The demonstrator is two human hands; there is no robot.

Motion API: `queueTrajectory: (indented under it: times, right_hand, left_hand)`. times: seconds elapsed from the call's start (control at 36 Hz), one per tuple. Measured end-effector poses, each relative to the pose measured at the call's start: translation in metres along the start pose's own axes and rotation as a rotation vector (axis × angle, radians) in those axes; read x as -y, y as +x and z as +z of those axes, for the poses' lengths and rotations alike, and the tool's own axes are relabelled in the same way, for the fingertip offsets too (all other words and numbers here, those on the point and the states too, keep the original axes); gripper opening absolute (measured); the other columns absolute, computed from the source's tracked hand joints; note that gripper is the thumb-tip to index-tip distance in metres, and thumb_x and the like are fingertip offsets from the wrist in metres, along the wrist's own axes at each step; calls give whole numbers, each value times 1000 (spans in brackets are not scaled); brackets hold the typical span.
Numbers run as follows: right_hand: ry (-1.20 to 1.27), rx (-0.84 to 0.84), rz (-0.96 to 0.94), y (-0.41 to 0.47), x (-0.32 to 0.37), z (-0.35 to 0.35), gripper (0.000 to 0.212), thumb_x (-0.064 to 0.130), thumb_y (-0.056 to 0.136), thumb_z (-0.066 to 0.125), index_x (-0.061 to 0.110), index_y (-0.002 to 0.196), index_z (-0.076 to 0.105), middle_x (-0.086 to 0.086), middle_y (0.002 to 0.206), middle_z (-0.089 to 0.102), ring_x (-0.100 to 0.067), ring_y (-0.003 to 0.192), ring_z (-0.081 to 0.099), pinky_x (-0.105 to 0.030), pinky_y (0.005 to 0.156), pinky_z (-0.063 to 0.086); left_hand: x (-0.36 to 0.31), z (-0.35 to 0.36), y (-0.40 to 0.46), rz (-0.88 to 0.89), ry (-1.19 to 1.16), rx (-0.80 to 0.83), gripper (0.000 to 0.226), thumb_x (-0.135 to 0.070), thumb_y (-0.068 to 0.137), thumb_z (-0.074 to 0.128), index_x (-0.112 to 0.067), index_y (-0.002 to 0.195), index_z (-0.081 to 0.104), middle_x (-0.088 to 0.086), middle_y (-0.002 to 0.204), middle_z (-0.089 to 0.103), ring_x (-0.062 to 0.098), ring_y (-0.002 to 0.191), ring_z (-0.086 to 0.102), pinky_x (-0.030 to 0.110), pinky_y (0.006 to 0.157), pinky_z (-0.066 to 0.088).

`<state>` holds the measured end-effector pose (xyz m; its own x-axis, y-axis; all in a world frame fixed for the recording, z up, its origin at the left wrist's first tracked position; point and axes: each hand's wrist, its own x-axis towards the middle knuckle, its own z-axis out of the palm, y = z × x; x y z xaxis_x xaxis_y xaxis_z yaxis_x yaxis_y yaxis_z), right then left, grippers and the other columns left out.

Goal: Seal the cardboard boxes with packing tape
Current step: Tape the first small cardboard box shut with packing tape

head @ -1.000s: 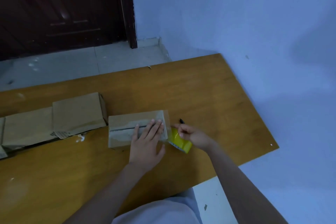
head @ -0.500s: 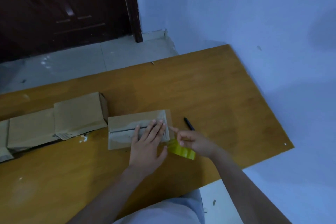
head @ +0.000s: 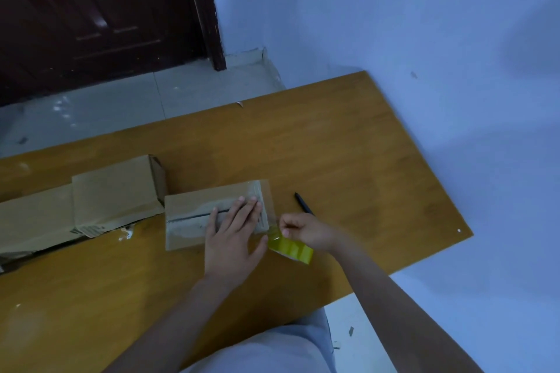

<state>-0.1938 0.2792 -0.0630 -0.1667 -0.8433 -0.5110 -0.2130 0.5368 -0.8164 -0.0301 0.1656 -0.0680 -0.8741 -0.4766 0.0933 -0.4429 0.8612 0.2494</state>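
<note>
Cardboard, brown and creased, makes up the small box (head: 212,215) lying flat near the middle of the wooden table (head: 348,145), its taped centre seam running left to right. On the box's right half the left hand (head: 233,239) lies flat, fingers straight and close together, thumb spread off toward the box's near right corner. Just right of the box the right hand (head: 306,232) pinches the yellow packing tape roll (head: 291,247), fingers curled over it; the roll sits at the box's right end, close to the left thumb (whether tape film still joins roll and box I cannot tell). A black pen (head: 304,204) lies on the wood just right of the box, partly behind the right hand. Left of the box, two more cardboard boxes (head: 115,191) stand side by side, the nearer one touching its far left corner. Beyond the box the tabletop runs bare to the far edge; right of the box it runs bare to the edge by the blue wall (head: 424,24).
</note>
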Motion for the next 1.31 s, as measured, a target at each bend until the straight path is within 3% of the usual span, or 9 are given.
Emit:
queueTrajectory:
  times: [0.19, 0.31, 0.42, 0.5, 0.75, 0.89, 1.03, 1.19, 1.31]
  right_hand:
    - [107, -100, 68, -23, -14, 2, 20, 2, 96, 46, 9, 77, 42, 15, 85, 55, 22, 85, 51, -18, 70, 40]
    - [119, -151, 83, -38, -23, 7, 20, 5, 96, 47, 7, 77, 42, -15, 126, 58, -4, 133, 38, -13, 85, 41]
    - [111, -167, 106, -53, -20, 14, 17, 2, 96, 46, 4, 79, 43, -8, 129, 55, 2, 126, 36, 1, 79, 34]
    - [122, -173, 119, -59, -17, 20, 26, 5, 96, 47, 14, 72, 41, 7, 119, 57, -2, 133, 35, -10, 84, 36]
    - [90, -225, 91, -72, 0, 21, 27, 4, 96, 45, 15, 72, 39, 7, 131, 52, -1, 127, 40, -13, 88, 35]
    - [98, -257, 59, -74, 4, 15, 25, 5, 96, 47, 15, 74, 40, 10, 131, 52, -4, 127, 43, -17, 92, 35]
    - [75, -375, 60, -71, 6, 9, 27, 5, 96, 46, 15, 72, 41, 6, 125, 56, -5, 111, 51, -17, 79, 37]
    - [118, -595, 106, -61, 3, 5, 27, 8, 97, 46, 18, 72, 44, 2, 111, 62, -10, 94, 56, -23, 72, 40]
    - [50, -638, 135, -51, 0, 12, 28, 13, 96, 51, 26, 72, 44, -3, 108, 65, -14, 86, 58, -29, 75, 41]
  left_hand:
    - [-3, 2, 0, -27, 32, -14, 64, -49, 81, 39, -18, 134, 55, -3, 139, 52, 11, 135, 31, 44, 113, 9]
    - [-5, 4, 1, -31, 47, -51, 61, -47, 82, 39, -16, 131, 58, -2, 136, 56, 11, 132, 34, 48, 109, 17]
    - [-4, 8, 2, -16, 34, -120, 54, -36, 80, 67, -15, 129, 60, -1, 132, 59, 12, 130, 35, 49, 106, 22]
    - [-3, 7, 3, -13, 16, -112, 66, -28, 66, 86, -14, 126, 63, 0, 128, 62, 12, 127, 38, 48, 104, 23]
    - [5, 2, 8, 39, 60, -22, 76, -40, 59, 87, -12, 125, 63, 0, 127, 63, 15, 124, 51, 51, 98, 28]
    - [8, -2, 7, 82, 81, -59, 46, -44, 86, 55, -15, 120, 67, -4, 125, 64, 13, 118, 58, 50, 92, 45]
    - [11, -10, 16, 153, 51, 23, 62, -40, 62, 86, -15, 116, 69, -2, 119, 65, 18, 111, 54, 48, 83, 50]
    - [15, -28, 32, 125, -108, 247, 78, -76, 83, 32, -24, 140, 35, -6, 139, 34, 17, 130, 28, 34, 101, 20]
    - [5, -34, 50, 8, -165, 123, 91, -72, 77, 4, -16, 139, 39, 2, 141, 36, 22, 132, 27, 33, 102, 18]
